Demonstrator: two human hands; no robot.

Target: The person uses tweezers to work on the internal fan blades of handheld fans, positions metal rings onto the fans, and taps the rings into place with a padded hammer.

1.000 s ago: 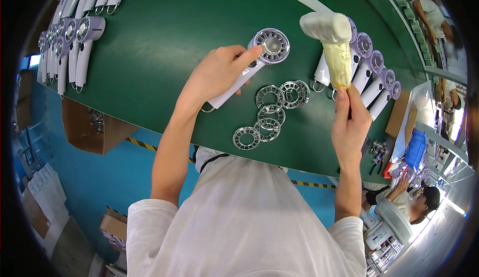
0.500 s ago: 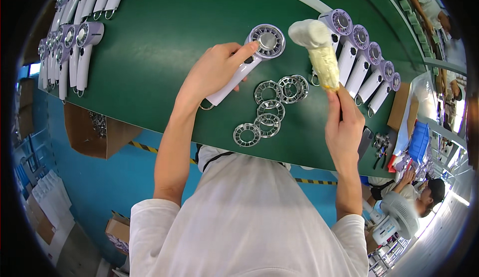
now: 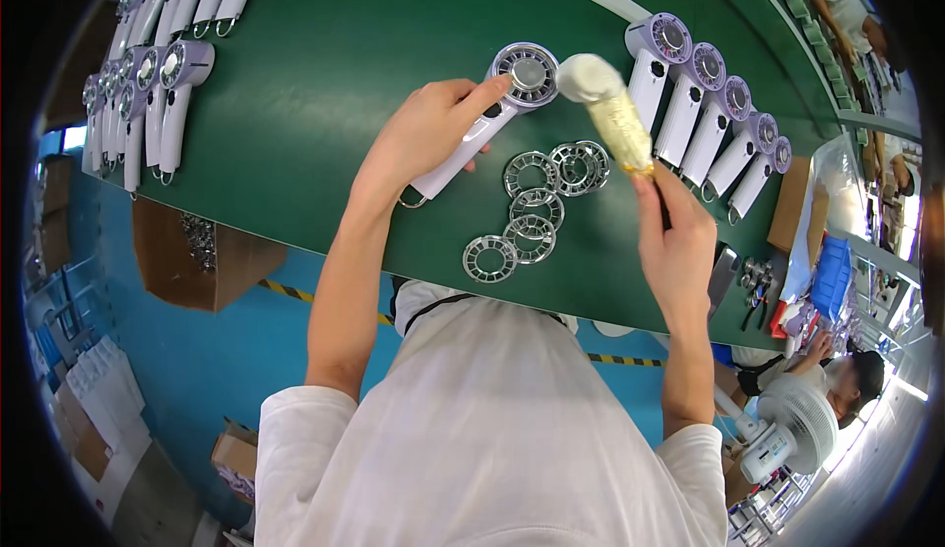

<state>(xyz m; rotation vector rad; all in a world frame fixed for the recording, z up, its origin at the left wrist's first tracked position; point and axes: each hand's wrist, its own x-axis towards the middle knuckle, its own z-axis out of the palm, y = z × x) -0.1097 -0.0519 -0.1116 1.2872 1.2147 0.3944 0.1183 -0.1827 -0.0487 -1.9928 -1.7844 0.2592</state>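
My left hand (image 3: 423, 138) is wrapped round the white handle of a handheld fan (image 3: 471, 153), its thumb near the silver grille on the round lilac head. The fan lies tilted on the green table, head away from me. In my right hand (image 3: 677, 237) is a mallet (image 3: 612, 119) with a pale, wrapped head and a yellowish wrapped shaft. Its head hovers just right of the fan's head; I cannot tell whether they touch. Between my hands lie several loose chrome rings (image 3: 489, 258), some overlapping.
A row of handheld fans (image 3: 705, 133) lies to the right, with more fans (image 3: 172, 104) at the far left. Pliers and small metal parts (image 3: 756, 281) lie near a blue bin (image 3: 832, 276). Below the table's left edge stands a cardboard box (image 3: 226, 261); a desk fan (image 3: 792, 424) stands lower right.
The mallet's head has swung left and a little down, closer to the fan's head. My left hand has stayed on the fan.
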